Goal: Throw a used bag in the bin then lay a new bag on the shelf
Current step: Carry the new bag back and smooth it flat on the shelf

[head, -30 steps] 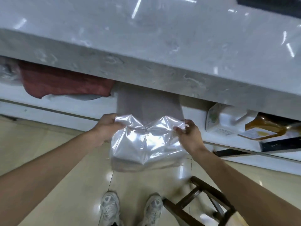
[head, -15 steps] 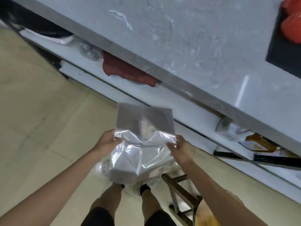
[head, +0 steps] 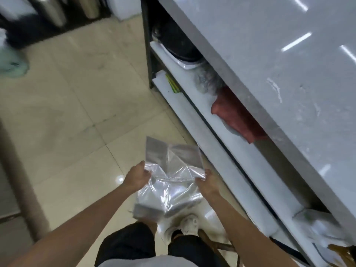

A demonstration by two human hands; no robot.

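A clear, crinkled plastic bag [head: 171,176] hangs in front of me over the tiled floor. My left hand [head: 137,176] pinches its left edge and my right hand [head: 209,182] pinches its right edge, so the bag is stretched between them. The white shelf [head: 194,112] under the grey marble counter [head: 279,60] runs along the right, just beside the bag. Shiny metal cylinders [head: 57,12], possibly bins, stand blurred at the far top left.
On the shelf lie a dark red cloth [head: 237,114], a bundle of clear plastic [head: 208,79] and a black round appliance [head: 179,43]. A white jug [head: 319,226] sits at the shelf's near end. A green blurred object [head: 11,62] lies at the left edge. My shoe [head: 186,224] is below the bag.
My view has swung left, away from the counter and toward the open floor. Both hands still hold the bag, which has come away from the shelf and now hangs over the floor.
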